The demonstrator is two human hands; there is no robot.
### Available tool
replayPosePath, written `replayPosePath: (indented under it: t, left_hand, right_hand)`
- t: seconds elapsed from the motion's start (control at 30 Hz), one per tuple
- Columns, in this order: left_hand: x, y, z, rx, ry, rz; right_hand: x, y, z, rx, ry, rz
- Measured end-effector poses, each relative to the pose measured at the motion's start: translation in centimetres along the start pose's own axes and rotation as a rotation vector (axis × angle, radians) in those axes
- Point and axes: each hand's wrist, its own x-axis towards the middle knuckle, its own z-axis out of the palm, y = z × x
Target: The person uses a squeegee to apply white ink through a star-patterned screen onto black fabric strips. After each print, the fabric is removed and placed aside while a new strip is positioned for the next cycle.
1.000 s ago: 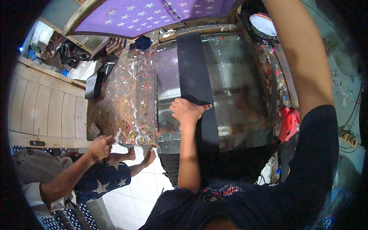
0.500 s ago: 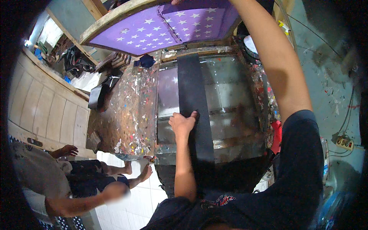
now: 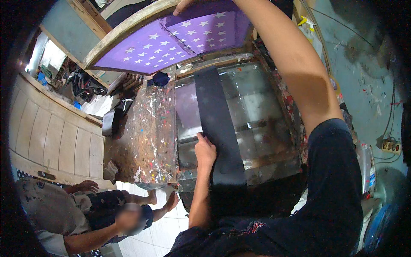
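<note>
A long black strip of fabric-like material (image 3: 220, 128) lies front to back across the glass-topped table (image 3: 265, 103). My left hand (image 3: 206, 150) is at the strip's left edge, its index finger stretched out over the glass and its other fingers partly hidden. Above the far side of the table, a screen-printing frame (image 3: 150, 49) with purple mesh and white stars stands tilted up. My right hand (image 3: 183, 6) holds this frame's upper edge, with my right arm reaching across the right side. Only part of that hand shows at the top of the picture.
A paint-spattered wooden board (image 3: 152, 132) adjoins the table on the left, with a dark cloth (image 3: 159, 79) at its far end. Another person (image 3: 55, 214) sits at lower left, beside a wooden door panel (image 3: 55, 132). A power strip (image 3: 390, 147) hangs on the right wall.
My left hand has shifted down along the strip, its thumb no longer spread over the strip's surface. My right hand still holds the raised frame, which appears slightly further left as the view shifts.
</note>
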Motion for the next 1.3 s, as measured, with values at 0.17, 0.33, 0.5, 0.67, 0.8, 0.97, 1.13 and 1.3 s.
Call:
replayPosePath:
  t: [0.17, 0.33, 0.5, 0.67, 0.8, 0.97, 1.13, 1.3]
  left_hand:
    - [-1.8, 1.3, 1.2, -0.084, 0.041, 0.085]
    - [-5.6, 3.2, 1.3, -0.18, 0.019, 0.049]
    - [-6.6, 3.4, 1.6, -0.194, 0.003, 0.066]
    - [-6.1, 3.2, 2.3, -0.187, 0.001, 0.086]
    - [-6.8, 3.5, 2.1, -0.208, 0.007, 0.045]
    - [-7.0, 3.8, 1.6, -0.184, 0.008, 0.027]
    - [-6.9, 3.6, 1.4, -0.206, -0.002, -0.002]
    - [-7.0, 3.0, 1.3, -0.249, -0.016, 0.043]
  right_hand:
    - [-0.4, 0.1, 0.1, 0.019, 0.014, -0.014]
    - [-0.4, 0.0, 0.1, -0.013, 0.003, -0.002]
    - [-0.3, -0.3, 0.3, 0.002, 0.006, 0.024]
    - [-0.2, -0.3, 0.1, -0.003, -0.014, 0.014]
    - [0.0, -0.2, 0.2, -0.008, -0.007, 0.016]
    - [0.4, 0.1, 0.6, -0.049, 0.004, 0.01]
    - [0.7, 0.1, 0.3, -0.043, -0.028, 0.019]
    - [0.6, 0.3, 0.1, -0.021, -0.045, -0.006]
